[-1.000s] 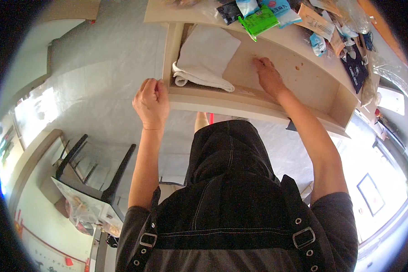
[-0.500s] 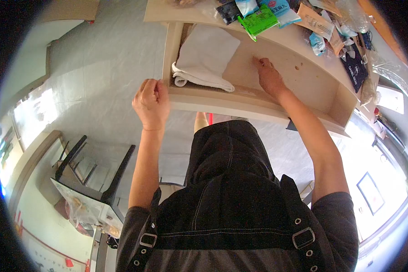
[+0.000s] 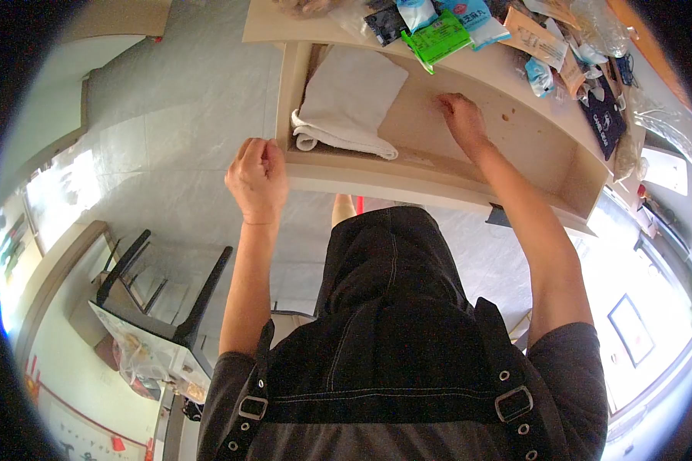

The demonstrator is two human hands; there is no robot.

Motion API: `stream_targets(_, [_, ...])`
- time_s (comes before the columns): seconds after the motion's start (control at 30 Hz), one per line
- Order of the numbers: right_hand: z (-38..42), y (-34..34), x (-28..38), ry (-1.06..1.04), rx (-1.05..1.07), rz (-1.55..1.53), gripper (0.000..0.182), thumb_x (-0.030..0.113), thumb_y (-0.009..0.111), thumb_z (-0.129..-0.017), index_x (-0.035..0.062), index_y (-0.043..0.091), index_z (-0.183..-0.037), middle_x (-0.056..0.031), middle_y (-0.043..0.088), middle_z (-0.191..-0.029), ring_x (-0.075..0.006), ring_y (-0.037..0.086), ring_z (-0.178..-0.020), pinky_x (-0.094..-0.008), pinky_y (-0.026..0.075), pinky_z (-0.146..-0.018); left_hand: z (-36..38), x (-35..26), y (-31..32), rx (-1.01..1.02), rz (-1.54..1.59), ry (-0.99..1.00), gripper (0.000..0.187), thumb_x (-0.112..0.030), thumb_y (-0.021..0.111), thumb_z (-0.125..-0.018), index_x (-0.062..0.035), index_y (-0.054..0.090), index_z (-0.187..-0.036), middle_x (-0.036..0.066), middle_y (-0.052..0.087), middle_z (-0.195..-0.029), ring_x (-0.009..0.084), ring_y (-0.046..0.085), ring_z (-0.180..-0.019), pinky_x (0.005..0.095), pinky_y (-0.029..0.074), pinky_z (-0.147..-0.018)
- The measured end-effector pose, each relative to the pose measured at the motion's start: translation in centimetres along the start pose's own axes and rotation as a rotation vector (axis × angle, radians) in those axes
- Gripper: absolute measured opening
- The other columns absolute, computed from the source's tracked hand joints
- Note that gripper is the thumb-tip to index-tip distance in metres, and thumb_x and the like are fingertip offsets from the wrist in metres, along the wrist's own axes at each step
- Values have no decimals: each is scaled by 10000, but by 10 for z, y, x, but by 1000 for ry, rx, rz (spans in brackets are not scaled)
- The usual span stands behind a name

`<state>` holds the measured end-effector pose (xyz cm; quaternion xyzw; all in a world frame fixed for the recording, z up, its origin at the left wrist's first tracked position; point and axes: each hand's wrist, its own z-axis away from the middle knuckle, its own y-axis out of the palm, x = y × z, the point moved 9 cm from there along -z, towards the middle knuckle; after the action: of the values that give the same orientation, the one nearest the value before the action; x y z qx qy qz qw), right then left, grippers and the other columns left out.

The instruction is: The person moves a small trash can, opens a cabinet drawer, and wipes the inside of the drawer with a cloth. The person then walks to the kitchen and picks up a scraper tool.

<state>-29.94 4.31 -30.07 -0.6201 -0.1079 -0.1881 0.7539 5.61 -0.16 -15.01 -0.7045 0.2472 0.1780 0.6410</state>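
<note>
A pulled-out drawer (image 3: 346,175) lies in front of me, with a folded white cloth (image 3: 354,88) in its left part. My right hand (image 3: 464,119) is inside the drawer, to the right of the cloth, with fingers bent and pinched together low over the drawer floor. What the fingertips hold, if anything, is too small to see. Closed in a fist, my left hand (image 3: 257,173) is beside the drawer's left front corner. Its fingers hide whatever may be in it. Small brown specks (image 3: 506,115) mark the drawer floor right of my right hand.
Above the drawer, a tabletop (image 3: 284,27) bears a green packet (image 3: 442,40), orange-brown packets (image 3: 534,38), a black pouch (image 3: 603,123) and clear plastic. A dark-legged chair (image 3: 200,300) stands at the lower left on the grey floor (image 3: 184,115).
My right hand has shifted slightly within the drawer, and its fingers look more drawn together. My left hand stays closed by the drawer corner. The cloth keeps its place.
</note>
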Motion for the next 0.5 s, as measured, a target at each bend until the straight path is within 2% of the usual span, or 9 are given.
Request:
stream_targets(0.17, [-13, 6, 9, -41, 57, 222, 166, 211, 550, -790, 63, 604, -843, -132, 585, -849, -314, 581, -805, -404, 477, -678, 0, -1, -2, -28, 57, -24, 183, -67, 550, -745, -19, 459, -593, 75, 501, -592, 225, 470, -455, 318, 378, -446])
stream_targets(0.27, [-12, 9, 13, -92, 7, 210, 151, 211, 545, -787, 71, 596, -813, -115, 579, -858, -304, 589, -781, -402, 488, -653, 0, 0, 1, 12, -3, 8, 177, -65, 545, -746, -17, 461, -597, 80, 507, -601, 232, 479, -464, 319, 379, -452])
stream_targets(0.37, [-14, 26, 7, -117, 61, 364, 146, 204, 532, -790, 72, 592, -808, -110, 579, -875, -300, 594, -767, -406, 495, -642, 0, 0, 1, 18, -14, -7, 173, -66, 543, -746, -19, 466, -599, 80, 515, -610, 229, 484, -470, 317, 377, -449])
stream_targets(0.5, [-16, 30, 1, -62, 94, 365, 150, 192, 524, -784, 55, 583, -792, -121, 578, -868, -303, 594, -774, -419, 494, -647, 0, -3, 1, 20, 8, -20, 175, -74, 543, -750, -22, 471, -600, 74, 520, -613, 226, 488, -476, 314, 376, -445])
